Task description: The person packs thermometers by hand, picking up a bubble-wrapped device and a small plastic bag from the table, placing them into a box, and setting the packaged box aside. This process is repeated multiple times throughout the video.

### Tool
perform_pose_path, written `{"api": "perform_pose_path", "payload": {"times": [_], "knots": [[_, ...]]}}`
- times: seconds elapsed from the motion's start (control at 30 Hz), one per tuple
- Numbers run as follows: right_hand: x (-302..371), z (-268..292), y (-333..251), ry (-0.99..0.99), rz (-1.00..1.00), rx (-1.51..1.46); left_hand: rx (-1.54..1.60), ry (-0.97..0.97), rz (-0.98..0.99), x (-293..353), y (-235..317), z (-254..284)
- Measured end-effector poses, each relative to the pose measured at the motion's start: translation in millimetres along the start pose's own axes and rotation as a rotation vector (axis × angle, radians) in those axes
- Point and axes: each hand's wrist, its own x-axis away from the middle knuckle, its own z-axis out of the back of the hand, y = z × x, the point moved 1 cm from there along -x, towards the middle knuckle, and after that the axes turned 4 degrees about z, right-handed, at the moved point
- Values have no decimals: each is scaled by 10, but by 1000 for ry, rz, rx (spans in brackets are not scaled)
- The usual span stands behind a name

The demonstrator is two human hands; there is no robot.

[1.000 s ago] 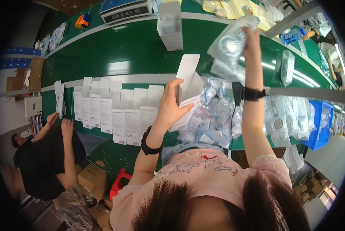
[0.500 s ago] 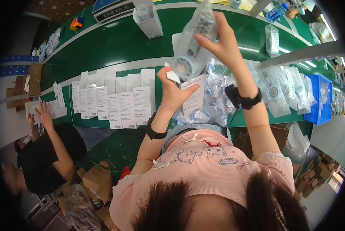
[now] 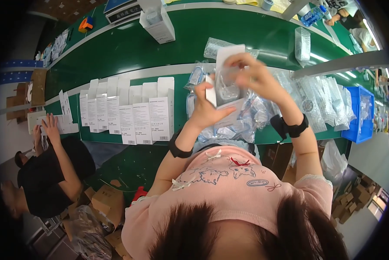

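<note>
My left hand (image 3: 206,105) is closed round a white carton (image 3: 232,51) whose top flaps stand up. Inside the carton's mouth sits a clear bubble-wrapped item (image 3: 227,92), mostly sunk below the rim. Over the opening is my right hand (image 3: 258,80), its fingers bent and smeared by motion; whether they touch the wrap I cannot make out. Beneath and around the carton lie several clear plastic bags with blue-white contents (image 3: 242,130). Another bubble-wrapped piece (image 3: 215,47) rests just beyond the carton.
Rows of white cartons (image 3: 153,121) stand open-topped to the left. Bubble-wrapped items (image 3: 309,104) and a blue crate (image 3: 360,113) are on the right. One open carton (image 3: 159,28) stands at the back. A co-worker (image 3: 51,173) handles cartons at far left.
The bubble-wrapped item has gone down into the carton. My right hand has come lower and nearer, off the grip it had on the item. The left hand still holds the carton.
</note>
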Motion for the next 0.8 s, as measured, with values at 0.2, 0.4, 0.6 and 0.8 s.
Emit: {"api": "perform_pose_path", "payload": {"times": [0.2, 0.4, 0.6, 0.8], "knots": [[635, -805, 865, -93, -474, -78, 29, 86, 220, 294, -282, 185], [647, -1335, 939, -571, -269, 438, -139, 94, 142, 84, 28, 389], [603, -880, 661, -395, -132, 375, -421, 17, 248, -56, 322, 473], [570, -264, 296, -27, -316, -55, -483, -23, 277, -168, 241, 486]]}}
